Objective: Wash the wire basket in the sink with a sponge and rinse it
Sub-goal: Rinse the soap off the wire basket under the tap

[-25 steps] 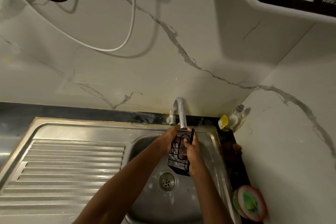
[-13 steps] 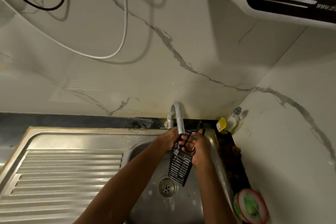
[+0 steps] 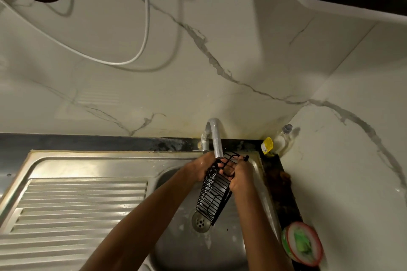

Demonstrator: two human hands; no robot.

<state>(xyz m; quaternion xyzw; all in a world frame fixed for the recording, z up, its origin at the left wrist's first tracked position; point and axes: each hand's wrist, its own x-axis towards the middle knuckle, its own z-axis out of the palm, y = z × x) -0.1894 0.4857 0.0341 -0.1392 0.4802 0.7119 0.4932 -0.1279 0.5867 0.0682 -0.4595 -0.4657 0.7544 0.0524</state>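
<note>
A black wire basket (image 3: 212,196) hangs tilted over the steel sink bowl (image 3: 182,246), its top end right under the tap spout (image 3: 217,138). My left hand (image 3: 199,168) grips the basket's upper left edge. My right hand (image 3: 239,174) holds the upper right side, with fingers curled through the wires. The basket's lower end hangs above the drain (image 3: 200,222). I cannot make out a water stream, and no sponge shows in either hand.
A ribbed steel draining board (image 3: 72,207) lies left of the bowl. On the dark ledge at right sit a round red-rimmed container with a green scrubber (image 3: 302,244), a yellow-labelled item (image 3: 267,145) and a clear bottle (image 3: 284,136) in the corner. Cables hang on the marble wall.
The basket has turned in my hands, from nearly edge-on to showing its wire grid, and its top has shifted right under the spout. Both hands stay on its upper end.
</note>
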